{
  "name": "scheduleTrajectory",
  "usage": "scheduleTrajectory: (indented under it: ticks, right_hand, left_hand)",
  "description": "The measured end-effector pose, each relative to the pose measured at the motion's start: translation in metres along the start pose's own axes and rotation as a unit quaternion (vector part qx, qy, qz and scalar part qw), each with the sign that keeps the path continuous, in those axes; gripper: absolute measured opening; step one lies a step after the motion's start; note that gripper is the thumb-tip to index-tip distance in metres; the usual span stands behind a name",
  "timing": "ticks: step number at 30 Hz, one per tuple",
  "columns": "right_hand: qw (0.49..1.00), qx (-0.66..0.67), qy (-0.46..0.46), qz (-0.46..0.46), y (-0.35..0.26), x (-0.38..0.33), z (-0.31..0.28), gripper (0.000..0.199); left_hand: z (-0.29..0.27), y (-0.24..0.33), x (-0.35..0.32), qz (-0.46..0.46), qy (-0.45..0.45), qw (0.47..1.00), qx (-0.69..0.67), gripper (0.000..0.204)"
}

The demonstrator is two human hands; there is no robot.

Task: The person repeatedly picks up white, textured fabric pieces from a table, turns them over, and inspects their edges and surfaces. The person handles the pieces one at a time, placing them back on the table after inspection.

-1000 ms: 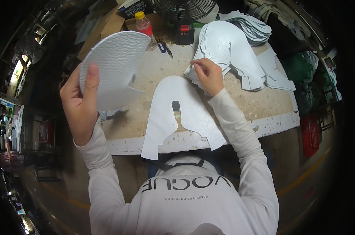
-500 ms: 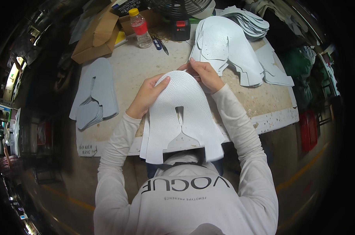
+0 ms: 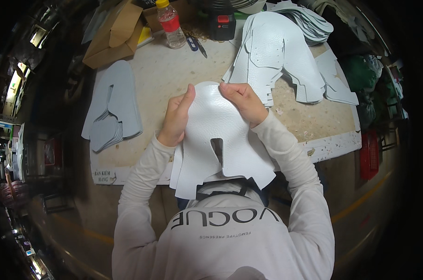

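Observation:
Between my two hands hangs a white grained leather shoe upper piece (image 3: 213, 114), rounded at its far end, with a narrow slot in its middle and two legs toward me. Its near ends reach past the table's front edge, and another white layer shows beneath its left side. My left hand (image 3: 176, 114) grips the left edge, thumb pointing up along it. On the far right edge, my right hand (image 3: 244, 100) pinches the leather between thumb and fingers; the fingers underneath are hidden. To the right lies a stack of similar white pieces (image 3: 267, 44).
Grey pieces (image 3: 113, 102) are stacked on the table's left. Behind stand an open cardboard box (image 3: 108, 44), a bottle with a yellow cap (image 3: 174, 35), a pen (image 3: 201, 48) and a black battery pack (image 3: 222, 27). More white pieces (image 3: 304, 23) pile up far right.
My right hand has come round from behind the far edge, its thumb now on top of the leather. The piece bends more between my hands, and its right leg flares outward. The view has shifted slightly.

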State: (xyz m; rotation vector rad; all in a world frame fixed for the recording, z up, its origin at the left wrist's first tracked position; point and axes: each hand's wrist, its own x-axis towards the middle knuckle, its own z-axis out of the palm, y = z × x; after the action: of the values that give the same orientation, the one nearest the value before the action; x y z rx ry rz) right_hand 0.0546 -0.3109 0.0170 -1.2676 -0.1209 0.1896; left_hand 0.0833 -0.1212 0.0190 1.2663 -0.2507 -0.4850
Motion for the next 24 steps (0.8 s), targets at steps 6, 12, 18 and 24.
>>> scheduleTrajectory:
  ticks: [6,12,18,24]
  right_hand:
    - [1.0,0.002,-0.008,0.008,0.0031,0.0032,-0.0014,0.04]
    - [0.999,0.003,-0.013,0.037,0.0029,0.0001,-0.0019,0.045]
    - [0.998,0.012,-0.018,0.063,0.001,-0.0007,0.0008,0.047]
    - [0.997,0.036,0.009,0.068,-0.0004,-0.0037,0.0062,0.045]
  left_hand:
    - [-0.0039,-0.0021,0.0032,0.0,-0.006,1.0,0.003,0.043]
    - [-0.0048,-0.0019,0.0019,-0.002,-0.013,1.0,0.003,0.043]
    - [-0.0026,-0.0006,0.0002,-0.002,-0.011,1.0,0.005,0.044]
    - [0.0002,0.0062,-0.0003,-0.014,-0.012,1.0,0.01,0.043]
